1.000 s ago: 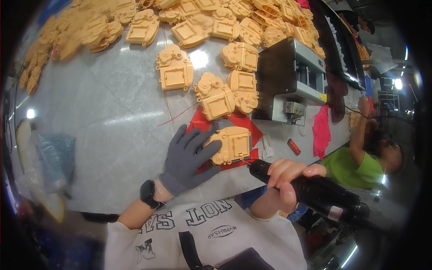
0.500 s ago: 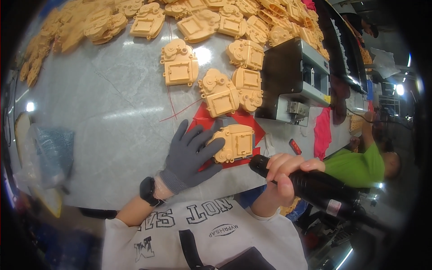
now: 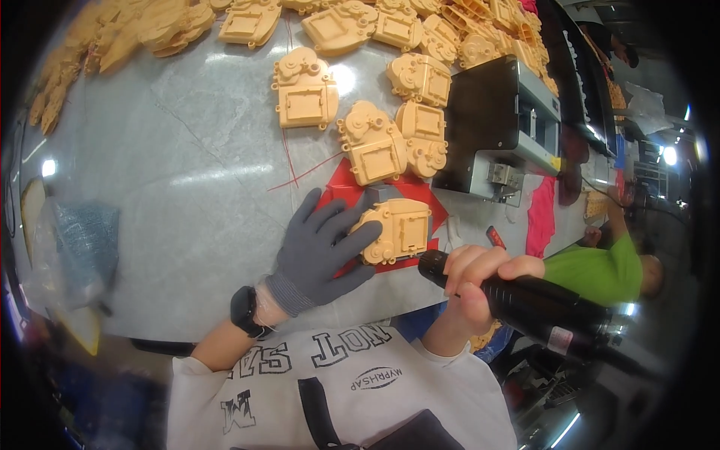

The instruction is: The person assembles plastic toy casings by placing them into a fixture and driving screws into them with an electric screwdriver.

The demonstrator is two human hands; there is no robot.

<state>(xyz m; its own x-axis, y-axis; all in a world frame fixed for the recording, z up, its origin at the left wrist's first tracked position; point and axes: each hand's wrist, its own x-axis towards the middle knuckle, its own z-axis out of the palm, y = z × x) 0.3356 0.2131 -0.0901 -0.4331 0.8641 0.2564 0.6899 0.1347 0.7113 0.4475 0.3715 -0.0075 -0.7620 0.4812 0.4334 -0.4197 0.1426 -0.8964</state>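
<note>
A yellow plastic housing (image 3: 405,231) lies on a red sheet (image 3: 341,184) with a grey block under it. My left hand (image 3: 319,247), in a grey glove, is open against the housing's left side. Its fingers are spread, one fingertip on the housing and the thumb by its lower edge. My bare right hand (image 3: 484,281) is wrapped round a black electric screwdriver (image 3: 536,300), held tilted. The driver's nose is just off the housing's lower right corner; its bit cannot be made out.
Several more housings (image 3: 371,146) lie beyond the red sheet, with a large heap (image 3: 337,26) at the far edge. A black and grey machine (image 3: 499,124) stands to the right. Pink cloth (image 3: 541,214) and a person in green (image 3: 600,266) are farther right. A plastic bag (image 3: 82,247) is at left.
The housings, machine and sheet sit slightly higher and farther right in view. My left hand still touches the housing, and the screwdriver stays in my right hand near its corner.
</note>
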